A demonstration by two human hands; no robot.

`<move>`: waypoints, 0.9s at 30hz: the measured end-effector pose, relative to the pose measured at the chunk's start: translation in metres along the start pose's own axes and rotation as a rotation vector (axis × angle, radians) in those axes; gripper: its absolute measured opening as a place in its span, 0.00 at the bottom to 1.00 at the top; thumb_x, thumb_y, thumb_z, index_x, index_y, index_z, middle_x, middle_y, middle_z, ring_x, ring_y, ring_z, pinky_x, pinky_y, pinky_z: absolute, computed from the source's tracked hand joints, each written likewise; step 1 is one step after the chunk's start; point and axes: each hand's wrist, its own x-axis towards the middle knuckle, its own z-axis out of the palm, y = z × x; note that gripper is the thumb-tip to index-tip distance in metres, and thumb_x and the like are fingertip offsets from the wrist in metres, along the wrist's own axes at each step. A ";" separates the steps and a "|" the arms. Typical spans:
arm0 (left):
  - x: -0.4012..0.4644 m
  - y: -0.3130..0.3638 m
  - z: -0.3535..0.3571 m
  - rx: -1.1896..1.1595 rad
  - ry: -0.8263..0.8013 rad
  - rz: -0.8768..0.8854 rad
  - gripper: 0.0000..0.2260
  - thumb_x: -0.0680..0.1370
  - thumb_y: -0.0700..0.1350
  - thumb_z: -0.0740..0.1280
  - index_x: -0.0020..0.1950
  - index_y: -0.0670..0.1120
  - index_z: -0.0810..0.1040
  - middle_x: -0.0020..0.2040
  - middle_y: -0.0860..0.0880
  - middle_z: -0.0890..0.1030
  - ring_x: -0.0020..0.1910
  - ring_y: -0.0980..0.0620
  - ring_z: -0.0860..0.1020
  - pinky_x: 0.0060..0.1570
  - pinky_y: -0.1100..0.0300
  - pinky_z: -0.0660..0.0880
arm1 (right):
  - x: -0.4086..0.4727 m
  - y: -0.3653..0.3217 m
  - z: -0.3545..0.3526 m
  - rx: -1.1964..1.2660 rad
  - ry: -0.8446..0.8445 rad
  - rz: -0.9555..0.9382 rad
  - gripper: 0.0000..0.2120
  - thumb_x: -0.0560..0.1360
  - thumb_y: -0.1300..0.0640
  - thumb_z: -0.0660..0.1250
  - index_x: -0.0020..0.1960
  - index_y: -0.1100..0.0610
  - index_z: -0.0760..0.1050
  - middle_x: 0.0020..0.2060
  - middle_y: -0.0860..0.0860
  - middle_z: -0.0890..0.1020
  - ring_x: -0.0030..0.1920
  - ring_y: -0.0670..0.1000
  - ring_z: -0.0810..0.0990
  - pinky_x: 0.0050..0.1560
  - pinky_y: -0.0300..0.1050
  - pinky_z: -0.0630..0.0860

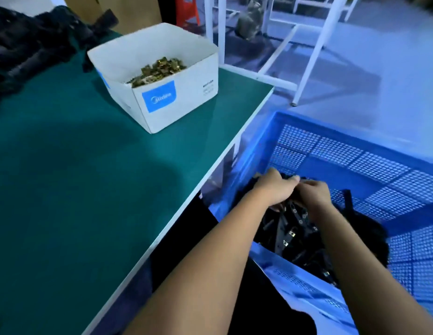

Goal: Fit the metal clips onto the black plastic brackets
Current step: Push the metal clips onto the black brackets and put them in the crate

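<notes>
Both my hands reach down into a blue perforated crate (355, 151) beside the table. My left hand (274, 188) and my right hand (313, 195) are side by side, fingers curled round a bundle of black plastic brackets (293, 228) with small metal clips showing on them. More black brackets fill the crate's near side under my forearms. A white cardboard box (162, 100) holding several brass-coloured metal clips (157, 70) stands on the green table. A heap of black brackets (29, 44) lies at the table's far left.
The green table (89, 189) has a white edge running diagonally next to the crate. White table legs (317, 52) and a grey object stand on the pale floor beyond. An orange stool is at the top.
</notes>
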 end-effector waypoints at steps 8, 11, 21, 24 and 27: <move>0.000 -0.045 -0.002 0.464 0.096 0.042 0.20 0.83 0.59 0.61 0.62 0.43 0.73 0.63 0.39 0.78 0.63 0.35 0.77 0.58 0.47 0.75 | 0.024 0.016 0.003 -0.445 0.181 0.025 0.11 0.77 0.53 0.72 0.55 0.59 0.84 0.38 0.54 0.83 0.41 0.56 0.82 0.42 0.43 0.74; -0.015 -0.027 -0.021 0.507 0.255 0.162 0.14 0.84 0.55 0.63 0.57 0.45 0.78 0.57 0.41 0.81 0.58 0.37 0.79 0.52 0.48 0.77 | 0.019 -0.020 0.015 -0.385 0.207 -0.091 0.09 0.77 0.55 0.71 0.53 0.58 0.86 0.45 0.57 0.86 0.53 0.59 0.84 0.51 0.47 0.78; -0.097 0.047 -0.132 0.215 0.979 0.707 0.12 0.80 0.51 0.64 0.42 0.45 0.78 0.33 0.50 0.80 0.36 0.42 0.78 0.37 0.50 0.74 | -0.106 -0.178 0.064 -0.302 0.106 -0.912 0.15 0.76 0.55 0.65 0.31 0.49 0.69 0.23 0.44 0.69 0.27 0.42 0.69 0.29 0.36 0.60; -0.120 0.029 -0.174 0.070 1.105 0.670 0.12 0.80 0.50 0.65 0.37 0.48 0.73 0.29 0.54 0.74 0.32 0.49 0.73 0.37 0.53 0.71 | -0.144 -0.202 0.101 -0.381 -0.045 -1.052 0.07 0.74 0.58 0.63 0.40 0.57 0.79 0.30 0.50 0.79 0.32 0.53 0.73 0.33 0.48 0.67; -0.146 -0.009 -0.212 -0.006 1.241 0.562 0.14 0.79 0.48 0.65 0.34 0.48 0.71 0.26 0.55 0.70 0.30 0.51 0.69 0.36 0.54 0.67 | -0.185 -0.209 0.149 -0.428 -0.222 -1.146 0.09 0.73 0.59 0.63 0.47 0.57 0.82 0.37 0.55 0.85 0.38 0.59 0.79 0.38 0.53 0.75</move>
